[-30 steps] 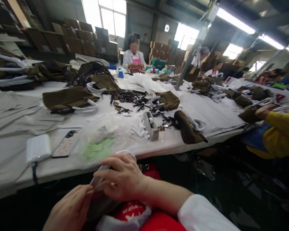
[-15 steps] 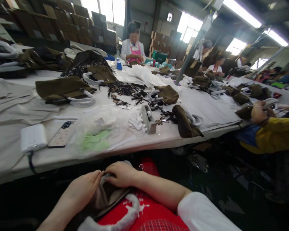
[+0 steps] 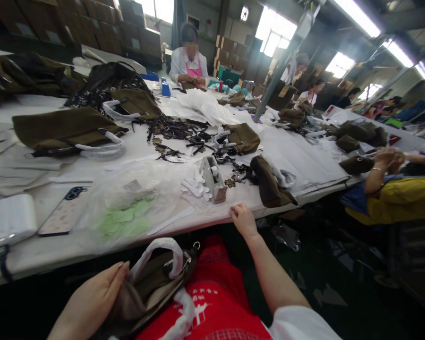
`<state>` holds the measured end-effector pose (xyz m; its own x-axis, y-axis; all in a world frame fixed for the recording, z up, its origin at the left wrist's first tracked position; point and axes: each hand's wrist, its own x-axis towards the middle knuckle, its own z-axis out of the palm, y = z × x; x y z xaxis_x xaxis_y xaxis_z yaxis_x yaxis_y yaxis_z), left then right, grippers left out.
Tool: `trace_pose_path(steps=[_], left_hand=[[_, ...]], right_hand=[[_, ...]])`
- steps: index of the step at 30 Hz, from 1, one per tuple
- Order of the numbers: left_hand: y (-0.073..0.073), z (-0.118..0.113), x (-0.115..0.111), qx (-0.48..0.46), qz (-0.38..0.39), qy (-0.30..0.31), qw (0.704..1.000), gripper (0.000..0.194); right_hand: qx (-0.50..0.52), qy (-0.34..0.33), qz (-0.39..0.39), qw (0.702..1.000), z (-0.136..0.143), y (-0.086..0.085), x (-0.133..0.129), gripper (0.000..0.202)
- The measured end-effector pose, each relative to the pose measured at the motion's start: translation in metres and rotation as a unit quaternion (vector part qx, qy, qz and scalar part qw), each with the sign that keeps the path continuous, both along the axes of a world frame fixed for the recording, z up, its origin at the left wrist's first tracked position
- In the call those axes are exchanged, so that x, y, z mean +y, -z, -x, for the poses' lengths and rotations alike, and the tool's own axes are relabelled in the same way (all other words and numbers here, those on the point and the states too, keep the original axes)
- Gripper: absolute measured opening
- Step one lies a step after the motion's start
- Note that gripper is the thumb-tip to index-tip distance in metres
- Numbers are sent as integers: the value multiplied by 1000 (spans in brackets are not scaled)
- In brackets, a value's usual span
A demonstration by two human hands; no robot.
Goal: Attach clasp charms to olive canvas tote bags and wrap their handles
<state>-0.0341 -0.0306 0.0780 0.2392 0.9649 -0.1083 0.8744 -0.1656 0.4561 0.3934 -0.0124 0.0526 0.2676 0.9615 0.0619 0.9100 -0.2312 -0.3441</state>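
An olive-brown handbag (image 3: 156, 283) lies on my lap, its handles wrapped in white. My left hand (image 3: 95, 295) is closed on the bag's left upper edge, with thumb and fingers pinched together. A metal ring shows at the bag's far end. Away from the bag, my right hand (image 3: 243, 219) is over the table's front edge, fingers loosely bent and nothing visible in them. Just beyond it stand a grey tape dispenser (image 3: 214, 179) and a pile of dark straps with metal flower charms (image 3: 233, 180). Another olive bag (image 3: 271, 182) lies to the right of that hand.
On the white-covered table (image 3: 184, 224) are a phone (image 3: 65, 210), a white box with a cable (image 3: 10, 219), and a clear plastic bag with green slips (image 3: 127, 217). More olive bags (image 3: 67, 127) lie behind. A co-worker in yellow (image 3: 407, 198) is at the right.
My right hand has let go of the bag and moved right and forward to the table edge. My left hand still grips the bag, whose wrapped handle now stands up. The view has shifted right.
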Motion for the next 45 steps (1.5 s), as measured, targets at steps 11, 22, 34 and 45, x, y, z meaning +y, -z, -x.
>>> trace_pose_path(steps=[11, 22, 34, 45], left_hand=[[-13, -48, 15, -27, 79, 12, 996, 46], [-19, -57, 15, -14, 83, 33, 996, 44], [-38, -52, -27, 80, -252, 57, 963, 25], [-39, -23, -35, 68, -115, 62, 989, 28]], right_hand=[[62, -45, -40, 996, -55, 8, -5, 18], [178, -50, -77, 980, -93, -70, -70, 22], [174, -398, -59, 899, 93, -121, -15, 11], [98, -402, -151, 898, 143, -138, 9, 21]])
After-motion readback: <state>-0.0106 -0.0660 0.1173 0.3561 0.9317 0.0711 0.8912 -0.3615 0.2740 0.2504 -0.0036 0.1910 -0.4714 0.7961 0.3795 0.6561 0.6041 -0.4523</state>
